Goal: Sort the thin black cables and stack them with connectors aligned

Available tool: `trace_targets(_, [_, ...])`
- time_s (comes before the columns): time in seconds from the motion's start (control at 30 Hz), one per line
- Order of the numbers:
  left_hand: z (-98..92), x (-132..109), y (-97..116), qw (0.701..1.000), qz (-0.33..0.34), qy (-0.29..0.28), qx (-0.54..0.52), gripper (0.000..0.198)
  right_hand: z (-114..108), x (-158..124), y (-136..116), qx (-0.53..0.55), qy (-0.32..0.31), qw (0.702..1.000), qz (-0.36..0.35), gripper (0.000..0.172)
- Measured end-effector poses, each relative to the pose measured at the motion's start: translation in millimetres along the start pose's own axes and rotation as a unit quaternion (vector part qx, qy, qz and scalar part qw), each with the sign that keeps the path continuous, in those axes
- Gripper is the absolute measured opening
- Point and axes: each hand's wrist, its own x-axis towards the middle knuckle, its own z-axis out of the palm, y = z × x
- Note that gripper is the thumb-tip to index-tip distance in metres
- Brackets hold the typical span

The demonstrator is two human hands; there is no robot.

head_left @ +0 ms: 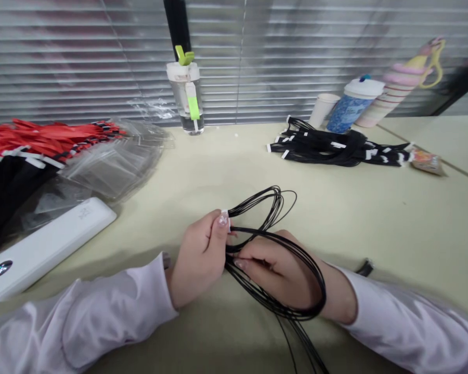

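Observation:
A bundle of thin black cords (275,208) forms loops over the pale green tabletop (374,223). My left hand (200,259) pinches the bundle at a small white tag (226,219) between thumb and fingers. My right hand (275,272) grips the cords just beside my left hand, and a large loop curves around its back. Further strands hang down toward the table's near edge. White sleeves cover both forearms.
A pile of black cords with white tags (327,148) lies at the back right. Red and black lanyards (31,145), clear plastic sleeves (113,166) and a white power bank (47,249) lie left. A water bottle (185,98), cups and a snack packet (427,162) stand behind.

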Motion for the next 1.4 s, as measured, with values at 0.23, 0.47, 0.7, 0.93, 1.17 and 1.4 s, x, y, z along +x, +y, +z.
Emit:
trace_targets(0.23, [0.1, -2.2, -0.4, 1.0, 0.018, 0.004, -0.012, 0.032, 0.3, 0.2, 1.7, 0.032, -0.02, 0.999, 0.024, 0.029])
trace_targets(0.47, [0.5, -2.0, 0.7, 1.0, 0.02, 0.011, -0.003, 0.031, 1.6, 0.0, 0.4, 0.016, 0.002, 1.0, 0.001, 0.029])
trace_targets(0.7, [-0.1, -2.1, 0.5, 1.0, 0.012, 0.014, 0.007, 0.032, 2.0, -0.3, -1.3, -0.05, -0.009, 0.999, -0.009, 0.025])
trace_targets(0.93, [0.8, -1.6, 1.0, 1.0, -0.017, 0.017, 0.008, 0.035, 2.5, 0.8, 1.4, -0.009, -0.025, 1.0, -0.013, 0.027])
trace_targets(1.17, [0.7, -3.3, 0.2, 1.0, -0.027, 0.011, -0.004, 0.036, 3.5, 1.8, 4.2, -0.01, -0.013, 0.999, -0.034, 0.029])
trace_targets(1.4, [0.0, -1.7, 3.4, 0.999, -0.04, 0.002, 0.014, 0.035, 7.6, 0.5, -0.9, -0.098, 0.01, 0.995, -0.017, 0.024])
